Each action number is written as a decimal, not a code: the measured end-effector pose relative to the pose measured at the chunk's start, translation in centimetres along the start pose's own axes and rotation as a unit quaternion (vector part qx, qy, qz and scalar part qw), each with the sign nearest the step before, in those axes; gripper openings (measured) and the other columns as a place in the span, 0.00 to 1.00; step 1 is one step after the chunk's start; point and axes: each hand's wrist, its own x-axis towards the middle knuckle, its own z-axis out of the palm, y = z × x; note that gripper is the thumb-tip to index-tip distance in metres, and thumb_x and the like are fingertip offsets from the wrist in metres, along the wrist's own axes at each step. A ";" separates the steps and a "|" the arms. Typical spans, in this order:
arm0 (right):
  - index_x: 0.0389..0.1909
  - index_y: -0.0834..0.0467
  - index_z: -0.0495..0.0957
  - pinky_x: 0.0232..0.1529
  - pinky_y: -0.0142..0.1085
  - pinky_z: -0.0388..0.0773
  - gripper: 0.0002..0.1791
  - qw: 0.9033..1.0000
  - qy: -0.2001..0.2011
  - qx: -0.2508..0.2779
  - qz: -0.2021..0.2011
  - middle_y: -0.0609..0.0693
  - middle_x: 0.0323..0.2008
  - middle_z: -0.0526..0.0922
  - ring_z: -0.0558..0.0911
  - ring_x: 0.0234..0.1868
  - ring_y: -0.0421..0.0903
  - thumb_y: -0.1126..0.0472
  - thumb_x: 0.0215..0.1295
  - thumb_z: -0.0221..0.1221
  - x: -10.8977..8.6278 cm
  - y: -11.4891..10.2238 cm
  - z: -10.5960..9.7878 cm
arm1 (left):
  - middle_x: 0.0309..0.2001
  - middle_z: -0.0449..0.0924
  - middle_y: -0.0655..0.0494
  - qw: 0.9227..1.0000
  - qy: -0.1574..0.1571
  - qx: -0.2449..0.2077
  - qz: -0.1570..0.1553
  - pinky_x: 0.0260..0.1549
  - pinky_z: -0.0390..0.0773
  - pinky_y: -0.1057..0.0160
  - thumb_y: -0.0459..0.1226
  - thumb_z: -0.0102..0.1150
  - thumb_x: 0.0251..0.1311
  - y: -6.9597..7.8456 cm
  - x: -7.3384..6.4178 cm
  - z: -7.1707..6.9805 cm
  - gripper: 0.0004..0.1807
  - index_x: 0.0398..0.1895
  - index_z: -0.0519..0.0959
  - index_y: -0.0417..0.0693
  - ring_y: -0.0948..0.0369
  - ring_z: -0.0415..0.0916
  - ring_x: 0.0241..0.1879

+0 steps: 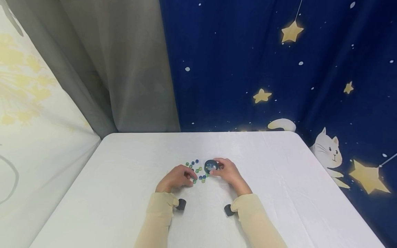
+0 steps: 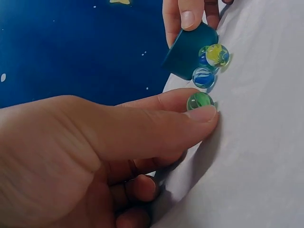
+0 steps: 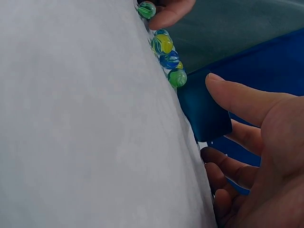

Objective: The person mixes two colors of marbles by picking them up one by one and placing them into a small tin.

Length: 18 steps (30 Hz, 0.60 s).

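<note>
My left hand (image 1: 177, 178) is low over the table, thumb and index finger pinching a green marble (image 2: 199, 100) near the cloth. On the right, my right hand (image 1: 228, 171) grips a small dark teal cup (image 3: 204, 109) by its side, thumb nearest me and fingers round the far side. From above, some marbles show inside the cup. Between the hands, several blue, green and yellow glass marbles (image 1: 200, 168) lie scattered on the cloth. A yellow swirled marble (image 2: 217, 55) and a blue one (image 2: 203, 77) sit close to the cup in the left wrist view.
A white cloth covers the table (image 1: 130, 158). Behind it hang a grey curtain (image 1: 139, 69) and a dark blue curtain (image 1: 223, 69) with stars. Black wrist devices (image 1: 181, 204) sit at both sleeve cuffs.
</note>
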 end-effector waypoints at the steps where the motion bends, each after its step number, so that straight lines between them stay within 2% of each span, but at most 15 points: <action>1: 0.60 0.52 0.76 0.53 0.52 0.71 0.32 1.000 0.000 0.000 0.000 0.54 0.50 0.78 0.76 0.52 0.54 0.55 0.51 0.72 0.0 0.0 0.0 | 0.25 0.74 0.58 1.000 0.001 0.002 0.000 0.34 0.69 0.59 0.28 0.73 0.43 0.0 0.0 0.0 0.13 0.31 0.87 0.56 0.59 0.70 0.30; 9: 0.60 0.52 0.77 0.52 0.53 0.72 0.32 1.000 0.000 0.006 0.000 0.54 0.50 0.78 0.76 0.52 0.54 0.55 0.51 0.72 -0.1 0.0 0.0 | 0.24 0.74 0.59 1.000 0.007 0.010 0.015 0.33 0.69 0.60 0.29 0.72 0.44 0.2 -0.1 0.1 0.10 0.30 0.87 0.53 0.60 0.69 0.29; 18: 0.60 0.52 0.77 0.52 0.53 0.72 0.32 1.000 0.000 0.003 0.000 0.54 0.49 0.78 0.76 0.52 0.54 0.55 0.51 0.72 0.0 0.1 0.1 | 0.27 0.76 0.59 1.000 0.015 -0.010 0.001 0.35 0.70 0.60 0.31 0.72 0.46 0.2 -0.1 0.0 0.09 0.31 0.87 0.52 0.60 0.71 0.31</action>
